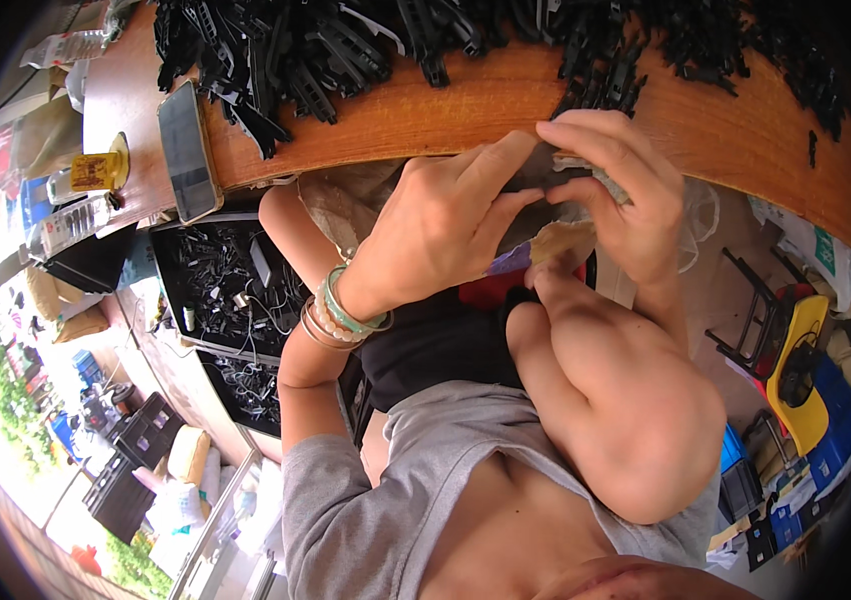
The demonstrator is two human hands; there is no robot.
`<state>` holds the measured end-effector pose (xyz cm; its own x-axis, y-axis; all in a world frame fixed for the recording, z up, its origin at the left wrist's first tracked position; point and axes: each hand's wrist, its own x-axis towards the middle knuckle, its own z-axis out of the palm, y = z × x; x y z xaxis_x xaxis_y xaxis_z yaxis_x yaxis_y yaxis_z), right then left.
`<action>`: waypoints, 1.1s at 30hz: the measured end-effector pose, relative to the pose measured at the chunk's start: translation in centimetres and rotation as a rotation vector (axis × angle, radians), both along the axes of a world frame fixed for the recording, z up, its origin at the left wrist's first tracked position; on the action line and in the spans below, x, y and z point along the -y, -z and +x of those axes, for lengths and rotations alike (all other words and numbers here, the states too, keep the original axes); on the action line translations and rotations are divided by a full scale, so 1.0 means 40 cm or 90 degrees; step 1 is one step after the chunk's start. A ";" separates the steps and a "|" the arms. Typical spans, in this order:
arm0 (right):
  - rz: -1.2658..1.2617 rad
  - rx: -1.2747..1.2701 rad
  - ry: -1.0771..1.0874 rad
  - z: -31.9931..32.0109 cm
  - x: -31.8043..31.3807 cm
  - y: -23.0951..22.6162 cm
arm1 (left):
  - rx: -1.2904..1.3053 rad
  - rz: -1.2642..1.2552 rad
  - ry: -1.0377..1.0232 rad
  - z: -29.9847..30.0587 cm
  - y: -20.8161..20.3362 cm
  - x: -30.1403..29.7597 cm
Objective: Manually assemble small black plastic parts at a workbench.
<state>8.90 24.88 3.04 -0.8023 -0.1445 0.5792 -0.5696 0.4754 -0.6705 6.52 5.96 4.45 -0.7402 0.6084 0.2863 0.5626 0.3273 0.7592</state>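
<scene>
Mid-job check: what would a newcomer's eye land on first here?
Probably the heaps of black parts along the far side of the wooden table. Next, the left hand and right hand, fingertips close together at its near edge. Then the bright yellow seat, off to the right beyond the raised knee.

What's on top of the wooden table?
On the table there are heaps of black parts, a phone and a little yellow thing. The heaps cover the wood beneath them, so I can't tell if anything else hides there.
</scene>
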 end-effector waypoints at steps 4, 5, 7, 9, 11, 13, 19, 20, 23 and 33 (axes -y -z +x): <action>-0.030 0.050 -0.005 0.021 0.005 0.016 | 0.011 -0.012 0.024 0.004 0.001 0.006; -0.047 0.064 0.000 0.025 0.007 0.018 | 0.018 -0.005 0.017 0.007 0.003 0.005; -0.044 0.062 0.005 0.030 0.005 0.029 | 0.040 -0.003 0.013 0.007 0.005 0.000; -0.041 0.058 0.011 0.033 0.003 0.030 | 0.062 -0.001 0.011 0.005 0.008 0.001; -0.074 0.166 -0.030 0.034 0.007 0.025 | 0.110 -0.009 0.028 0.003 0.019 0.023; -0.057 0.165 -0.073 0.025 -0.004 0.034 | 0.121 -0.023 0.046 -0.003 0.038 0.040; -0.037 0.250 0.183 0.017 -0.108 0.060 | -0.015 -0.018 -0.089 -0.095 0.077 0.051; 0.122 0.154 0.254 0.001 -0.132 0.076 | -0.090 -0.012 -0.210 -0.119 0.087 0.037; 0.278 0.057 0.328 -0.013 -0.152 0.100 | -0.239 -0.092 -0.373 -0.182 0.105 0.009; 0.288 0.035 0.300 0.003 -0.202 0.092 | -0.096 0.159 -0.427 -0.186 0.082 0.005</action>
<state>9.04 32.96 -0.62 -0.8660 0.0097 0.4999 -0.2023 0.9076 -0.3680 -0.92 5.75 1.15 -0.8725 -0.0583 0.4851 0.4062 0.4650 0.7866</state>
